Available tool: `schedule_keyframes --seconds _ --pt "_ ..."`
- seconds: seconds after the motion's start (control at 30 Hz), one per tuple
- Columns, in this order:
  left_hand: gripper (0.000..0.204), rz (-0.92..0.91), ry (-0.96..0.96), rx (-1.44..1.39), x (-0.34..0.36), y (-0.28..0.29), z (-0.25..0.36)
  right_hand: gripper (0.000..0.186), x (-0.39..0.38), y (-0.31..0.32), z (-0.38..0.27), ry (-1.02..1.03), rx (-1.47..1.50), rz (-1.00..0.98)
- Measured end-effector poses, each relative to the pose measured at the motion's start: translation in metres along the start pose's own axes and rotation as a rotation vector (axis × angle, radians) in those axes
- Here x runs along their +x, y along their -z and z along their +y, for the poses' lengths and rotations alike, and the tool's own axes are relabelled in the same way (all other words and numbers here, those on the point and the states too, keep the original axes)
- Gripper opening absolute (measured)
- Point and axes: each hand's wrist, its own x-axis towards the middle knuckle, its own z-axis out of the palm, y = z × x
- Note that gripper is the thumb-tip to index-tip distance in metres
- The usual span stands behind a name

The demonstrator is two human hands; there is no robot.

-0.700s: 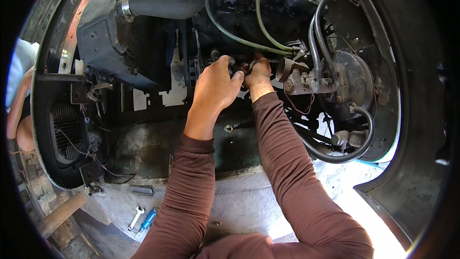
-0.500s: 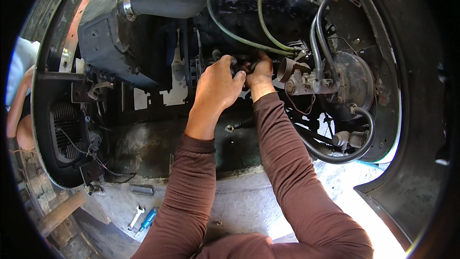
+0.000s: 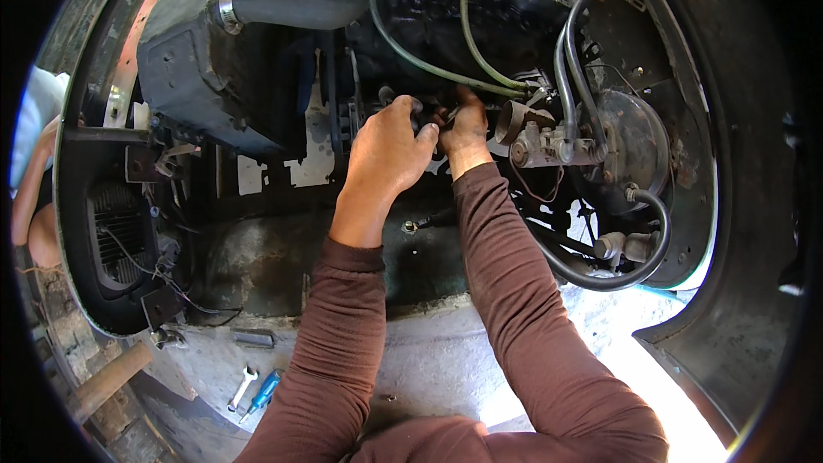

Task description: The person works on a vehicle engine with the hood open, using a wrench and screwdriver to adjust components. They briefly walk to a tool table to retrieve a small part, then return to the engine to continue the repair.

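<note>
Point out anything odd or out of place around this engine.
A wrench and blue screwdriver lie loose on the fender, where they might slip off. Beside the brake booster, a rusty patch mars the dark panel.

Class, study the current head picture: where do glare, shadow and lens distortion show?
Head view: glare whitens the area beside the right sleeve; head view: deep shadow below the engine obscures what the fingers touch; head view: the fisheye rim blackens the corners.
</note>
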Motion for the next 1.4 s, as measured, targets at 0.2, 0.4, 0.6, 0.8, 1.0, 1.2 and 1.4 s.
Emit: schedule_keyframes --seconds 0.2,0.4,0.6,0.8,1.0,1.2,1.4 --pt "0.042 0.016 -0.010 0.026 0.000 0.002 0.000 0.006 -0.008 -0.001 -0.002 0.020 -0.132 0.101" --pt "0.040 0.038 0.012 0.035 0.005 0.004 -0.011 0.008 -0.046 0.019 -0.008 -0.117 -0.271 0.109" --pt "0.042 0.030 0.026 0.100 0.005 0.004 -0.008 0.017 -0.080 0.039 -0.014 -0.152 -0.328 0.013" --pt "0.047 -0.032 0.130 0.185 0.006 0.006 -0.006 0.015 -0.149 0.047 -0.030 -0.134 -0.402 -0.140" --pt "0.039 -0.008 0.016 0.107 0.008 -0.004 -0.014 0.018 -0.250 0.059 -0.077 0.008 -0.427 -0.297" --pt "0.029 -0.150 -0.026 -0.553 -0.051 -0.012 0.018 0.024 -0.316 0.092 -0.110 0.175 -0.657 -0.387" --pt "0.035 -0.419 -0.171 -0.616 -0.179 0.045 0.081 0.030 -0.373 0.114 -0.116 0.245 -0.706 -0.481"
